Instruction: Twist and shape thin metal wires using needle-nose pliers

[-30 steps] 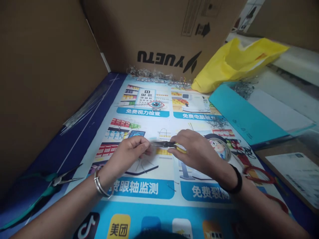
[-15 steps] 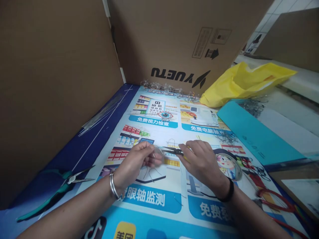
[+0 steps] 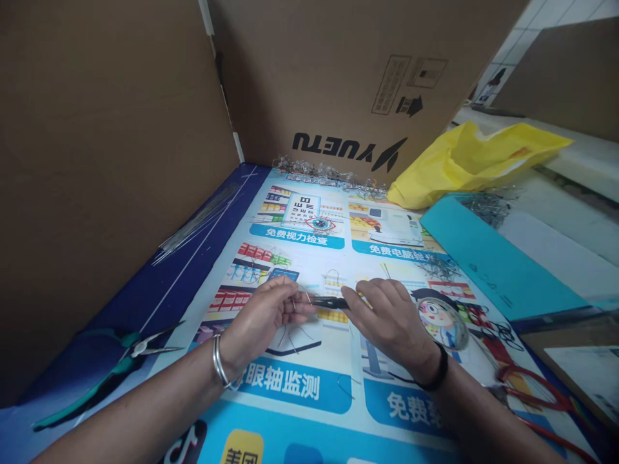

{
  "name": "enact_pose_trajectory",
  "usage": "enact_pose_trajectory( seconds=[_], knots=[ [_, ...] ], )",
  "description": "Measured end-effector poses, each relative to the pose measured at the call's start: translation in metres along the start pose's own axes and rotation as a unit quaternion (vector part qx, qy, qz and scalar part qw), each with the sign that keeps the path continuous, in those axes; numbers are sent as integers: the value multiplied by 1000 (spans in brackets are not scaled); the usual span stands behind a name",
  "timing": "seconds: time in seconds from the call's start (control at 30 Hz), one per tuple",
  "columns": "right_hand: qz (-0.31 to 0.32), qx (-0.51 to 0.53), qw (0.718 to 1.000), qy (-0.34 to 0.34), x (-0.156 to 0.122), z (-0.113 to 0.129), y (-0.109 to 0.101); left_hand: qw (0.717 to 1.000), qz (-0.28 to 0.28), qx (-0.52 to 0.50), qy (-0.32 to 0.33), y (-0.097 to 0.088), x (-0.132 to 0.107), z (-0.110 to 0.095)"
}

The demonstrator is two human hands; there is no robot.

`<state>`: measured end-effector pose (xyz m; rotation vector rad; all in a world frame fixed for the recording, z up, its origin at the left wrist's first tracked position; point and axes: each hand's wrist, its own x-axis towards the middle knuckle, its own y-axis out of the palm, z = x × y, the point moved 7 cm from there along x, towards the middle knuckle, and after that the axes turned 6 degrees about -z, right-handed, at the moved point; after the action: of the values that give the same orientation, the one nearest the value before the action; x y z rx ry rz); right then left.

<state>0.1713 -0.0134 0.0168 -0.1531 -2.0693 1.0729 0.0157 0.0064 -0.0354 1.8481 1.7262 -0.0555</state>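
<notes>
My left hand (image 3: pixel 271 306) pinches a thin, bent metal wire (image 3: pixel 304 294) between thumb and fingers. Wrapped around the handles of a pair of dark-jawed pliers (image 3: pixel 329 301) is my right hand (image 3: pixel 387 312); a bit of yellow handle shows between its fingers. The plier jaws point left and meet the wire beside my left fingertips; whether they are closed on it I cannot tell. Short bent wires (image 3: pixel 296 338) lie on the printed poster (image 3: pixel 309 403) below my hands.
Teal-handled pliers (image 3: pixel 130 351) lie open at left, near straight wires (image 3: pixel 198 222). Red-handled scissors (image 3: pixel 536 386) and a tape roll (image 3: pixel 442 322) lie at right. Cardboard walls (image 3: pixel 338 77) stand behind wire pieces (image 3: pixel 314 169). A yellow bag (image 3: pixel 474 161) sits at back right.
The plier jaws have moved slightly down and turned in my right hand. The wire, blurred before, now shows more clearly at my left fingertips.
</notes>
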Motion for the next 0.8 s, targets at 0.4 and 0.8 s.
enact_pose_trajectory(
  seconds=[0.4, 0.8],
  knots=[
    [-10, -1, 1000, -8, -2, -1, 1, 1000, -5, -19, -11, -4, 5, 3],
    [-4, 4, 1000, -12, -1, 2, 0, 1000, 0, -25, -19, -2, 4, 4]
  ],
)
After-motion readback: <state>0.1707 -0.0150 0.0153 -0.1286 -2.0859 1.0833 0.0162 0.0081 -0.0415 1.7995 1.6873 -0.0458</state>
